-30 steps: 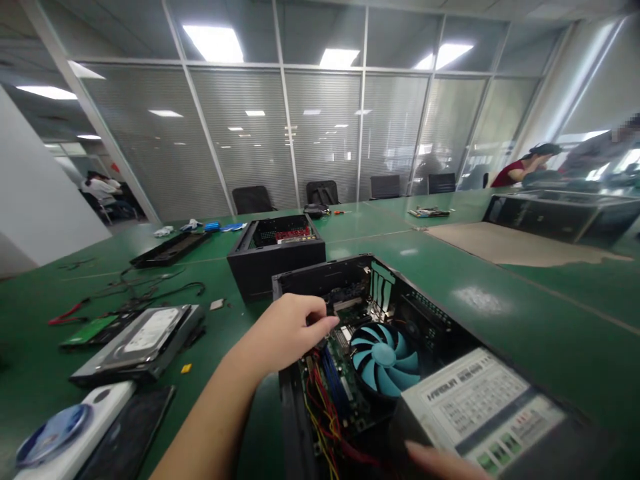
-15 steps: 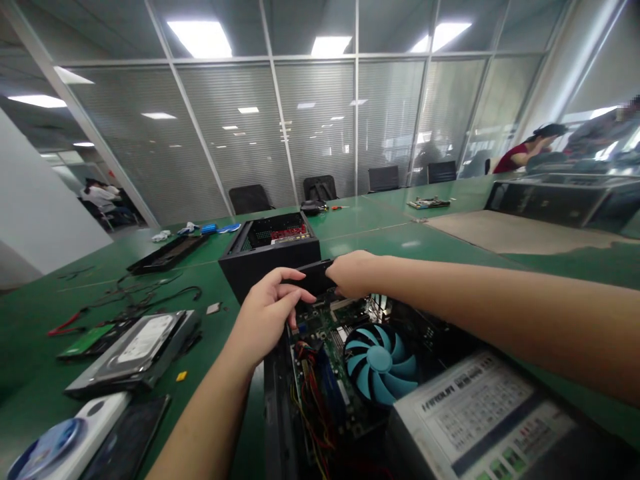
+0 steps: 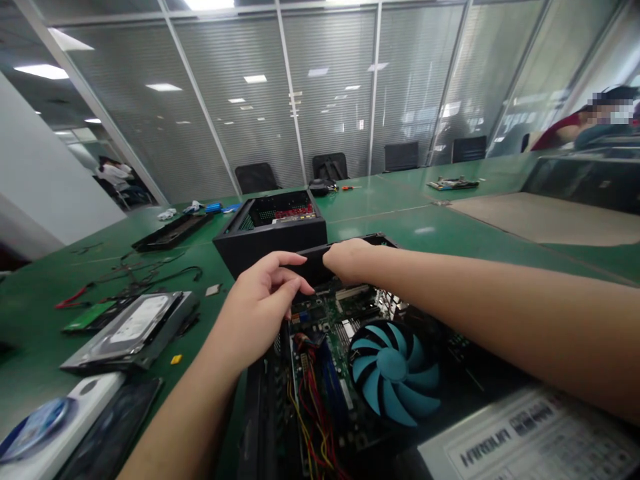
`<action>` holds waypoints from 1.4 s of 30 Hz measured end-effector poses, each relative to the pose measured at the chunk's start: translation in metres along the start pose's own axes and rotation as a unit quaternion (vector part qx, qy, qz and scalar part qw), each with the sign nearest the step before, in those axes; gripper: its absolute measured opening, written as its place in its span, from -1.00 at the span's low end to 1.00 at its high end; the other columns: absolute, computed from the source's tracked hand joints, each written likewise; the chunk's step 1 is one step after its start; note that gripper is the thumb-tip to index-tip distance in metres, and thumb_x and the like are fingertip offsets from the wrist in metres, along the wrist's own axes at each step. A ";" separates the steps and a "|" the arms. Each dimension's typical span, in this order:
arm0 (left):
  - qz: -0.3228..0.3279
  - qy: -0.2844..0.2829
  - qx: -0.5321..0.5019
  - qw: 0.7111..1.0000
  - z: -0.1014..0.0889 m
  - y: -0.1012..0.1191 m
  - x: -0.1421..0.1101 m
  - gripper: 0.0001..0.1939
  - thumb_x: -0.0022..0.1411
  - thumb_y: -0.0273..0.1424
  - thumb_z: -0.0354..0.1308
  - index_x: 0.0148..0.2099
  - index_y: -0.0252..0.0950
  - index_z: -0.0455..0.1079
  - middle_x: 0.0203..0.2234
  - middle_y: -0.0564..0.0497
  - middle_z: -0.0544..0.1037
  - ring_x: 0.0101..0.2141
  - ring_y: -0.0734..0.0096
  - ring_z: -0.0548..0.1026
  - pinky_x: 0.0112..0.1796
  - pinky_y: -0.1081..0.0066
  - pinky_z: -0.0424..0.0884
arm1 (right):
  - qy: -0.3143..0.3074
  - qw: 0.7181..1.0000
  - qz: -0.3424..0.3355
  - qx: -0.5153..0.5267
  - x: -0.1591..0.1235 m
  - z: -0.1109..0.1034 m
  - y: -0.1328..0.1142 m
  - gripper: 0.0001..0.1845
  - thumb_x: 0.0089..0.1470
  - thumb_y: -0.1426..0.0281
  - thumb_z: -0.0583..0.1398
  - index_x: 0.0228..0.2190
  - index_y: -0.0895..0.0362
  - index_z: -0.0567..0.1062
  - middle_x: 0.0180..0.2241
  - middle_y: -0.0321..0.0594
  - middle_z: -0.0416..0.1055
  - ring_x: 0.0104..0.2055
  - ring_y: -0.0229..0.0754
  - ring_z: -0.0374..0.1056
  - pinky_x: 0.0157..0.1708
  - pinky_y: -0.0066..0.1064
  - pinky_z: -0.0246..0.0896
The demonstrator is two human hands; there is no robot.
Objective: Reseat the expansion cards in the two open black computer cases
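An opened computer case (image 3: 265, 400) lies in front of me, its inside facing up. My right hand (image 3: 347, 261) is closed at the far wall of the case, over the end of the motherboard (image 3: 313, 313); its fingertips and anything in them are hidden. My left hand (image 3: 263, 303) hovers over the near-left corner of the board, fingers apart and holding nothing. Below the hands sits a cooling fan (image 3: 393, 367) with light-blue blades. Red and yellow cables (image 3: 313, 413) run along its left. A labelled power supply (image 3: 530, 433) fills the lower right.
A second black case (image 3: 273, 250) stands behind mine. To the left lie a hard drive (image 3: 143, 340), a green circuit board (image 3: 90, 317), loose cables (image 3: 145, 267) and a small yellow piece (image 3: 176, 359). A cardboard sheet (image 3: 500, 217) lies at the right, with a person (image 3: 560, 133) beyond.
The view has tilted down and shifted slightly, so the case appears nearer. Both hands keep nearly the same place and pose at the far end of the case.
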State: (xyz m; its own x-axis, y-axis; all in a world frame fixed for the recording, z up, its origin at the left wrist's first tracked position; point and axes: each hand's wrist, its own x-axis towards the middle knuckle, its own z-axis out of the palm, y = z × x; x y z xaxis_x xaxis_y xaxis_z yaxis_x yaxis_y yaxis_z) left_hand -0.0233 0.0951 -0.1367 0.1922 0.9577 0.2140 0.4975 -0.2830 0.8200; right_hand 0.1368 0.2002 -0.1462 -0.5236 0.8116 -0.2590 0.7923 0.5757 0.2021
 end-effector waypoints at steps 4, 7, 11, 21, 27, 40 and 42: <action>0.013 0.011 -0.004 1.000 0.002 0.000 0.000 -0.67 0.15 -0.38 0.13 -0.01 -0.27 0.33 -0.40 0.04 0.55 -0.46 0.48 0.44 -0.46 0.51 0.31 | 0.021 1.000 0.010 0.011 0.006 0.003 -0.001 -0.52 -0.14 0.44 0.32 -0.10 0.27 0.50 -0.14 0.12 0.45 -0.02 0.02 0.37 -0.04 -0.25 0.27; 0.010 0.010 -0.007 1.000 0.003 0.001 0.000 -0.68 0.13 -0.37 0.17 -0.04 -0.27 0.33 -0.42 0.04 0.56 -0.43 0.44 0.48 -0.43 0.50 0.32 | 0.033 0.999 0.008 0.011 0.008 0.004 -0.004 -0.55 -0.11 0.46 0.31 -0.11 0.27 0.51 -0.15 0.12 0.45 -0.03 0.03 0.37 -0.04 -0.24 0.28; 0.005 0.002 -0.013 1.000 0.002 0.001 0.000 -0.69 0.13 -0.39 0.18 -0.06 -0.27 0.32 -0.42 0.03 0.58 -0.39 0.39 0.52 -0.36 0.45 0.36 | 0.036 0.999 0.007 0.002 0.007 0.002 -0.006 -0.60 -0.05 0.46 0.27 -0.11 0.26 0.51 -0.13 0.12 0.45 -0.04 0.05 0.38 -0.06 -0.19 0.30; 0.011 -0.001 -0.011 1.000 0.003 0.000 -0.001 -0.76 0.14 -0.41 0.15 -0.11 -0.27 0.29 -0.44 0.04 0.56 -0.39 0.40 0.52 -0.35 0.45 0.38 | 0.034 0.999 0.014 0.005 0.007 0.003 -0.005 -0.62 0.00 0.44 0.23 -0.10 0.26 0.51 -0.14 0.11 0.45 -0.03 0.05 0.38 -0.06 -0.19 0.28; 0.016 0.010 -0.029 0.999 0.004 0.003 -0.004 -0.65 0.06 -0.40 0.24 -0.10 -0.26 0.25 -0.41 0.04 0.56 -0.43 0.43 0.51 -0.39 0.45 0.40 | 0.026 1.000 0.014 0.004 0.006 0.001 -0.007 -0.57 -0.04 0.40 0.28 -0.09 0.28 0.50 -0.11 0.15 0.43 -0.01 0.05 0.37 -0.02 -0.20 0.26; 0.012 -0.006 0.016 1.000 0.003 -0.002 -0.006 -0.78 0.02 -0.43 0.22 -0.27 -0.28 0.27 -0.43 0.03 0.52 -0.43 0.46 0.50 -0.37 0.44 0.45 | 0.034 0.999 0.008 0.001 0.004 0.004 -0.005 -0.55 -0.03 0.39 0.28 -0.07 0.31 0.48 -0.09 0.19 0.42 -0.01 0.05 0.36 -0.02 -0.19 0.25; 0.021 -0.006 0.031 0.999 0.003 -0.003 -0.006 -0.79 0.02 -0.44 0.21 -0.27 -0.27 0.27 -0.43 0.04 0.51 -0.44 0.47 0.48 -0.39 0.46 0.43 | 0.031 0.999 0.008 0.003 0.004 0.004 -0.005 -0.55 -0.02 0.38 0.27 -0.07 0.32 0.48 -0.08 0.22 0.40 0.00 0.06 0.36 -0.01 -0.17 0.24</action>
State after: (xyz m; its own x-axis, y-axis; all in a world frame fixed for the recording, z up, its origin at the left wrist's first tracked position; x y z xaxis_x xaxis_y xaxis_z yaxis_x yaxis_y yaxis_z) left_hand -0.0237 0.0904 -0.1417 0.2234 0.9445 0.2410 0.5408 -0.3258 0.7755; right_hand 0.1319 0.2005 -0.1519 -0.5289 0.8258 -0.1957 0.8026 0.5617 0.2008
